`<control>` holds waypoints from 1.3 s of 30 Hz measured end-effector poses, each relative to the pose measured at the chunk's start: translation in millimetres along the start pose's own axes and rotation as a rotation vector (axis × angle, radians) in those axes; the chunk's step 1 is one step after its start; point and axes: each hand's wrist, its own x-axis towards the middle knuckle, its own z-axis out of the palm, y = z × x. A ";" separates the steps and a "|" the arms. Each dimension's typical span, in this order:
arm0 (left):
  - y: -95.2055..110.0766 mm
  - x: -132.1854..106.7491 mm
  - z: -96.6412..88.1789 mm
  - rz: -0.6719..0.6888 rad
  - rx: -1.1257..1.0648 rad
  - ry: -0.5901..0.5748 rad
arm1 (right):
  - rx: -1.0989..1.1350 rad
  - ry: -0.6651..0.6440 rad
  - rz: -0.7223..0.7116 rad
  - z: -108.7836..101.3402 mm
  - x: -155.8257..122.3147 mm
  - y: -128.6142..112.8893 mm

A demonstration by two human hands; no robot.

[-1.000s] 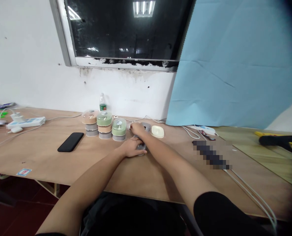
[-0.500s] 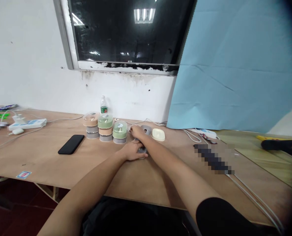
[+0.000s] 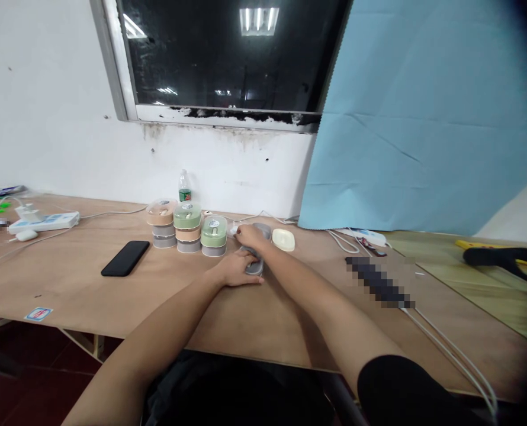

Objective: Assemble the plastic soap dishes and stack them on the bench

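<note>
Both arms reach out over a long wooden table (image 3: 90,296). My left hand (image 3: 234,269) lies curled over a small grey case (image 3: 254,267) and holds it down on the table. My right hand (image 3: 249,235) reaches a little farther and rests with closed fingers on another grey piece (image 3: 263,228), just right of a green-lidded round container (image 3: 214,231). What the right fingers pinch is too small to make out. A cream oval case (image 3: 283,238) sits just right of that hand.
Stacked round containers (image 3: 174,225) with tan and green lids and a small bottle (image 3: 184,186) stand behind them. A black phone (image 3: 125,258) lies left. A white power strip (image 3: 44,222) and cables sit far left, more cables (image 3: 445,340) right, a blue sheet (image 3: 423,118) behind.
Nothing on the table has moved. Both hands stay on the grey pieces; only the view has shifted slightly.
</note>
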 end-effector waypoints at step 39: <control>-3.2 3.2 -7.1 -0.353 -0.442 0.374 | 0.368 0.531 -0.194 3.8 -109.8 68.4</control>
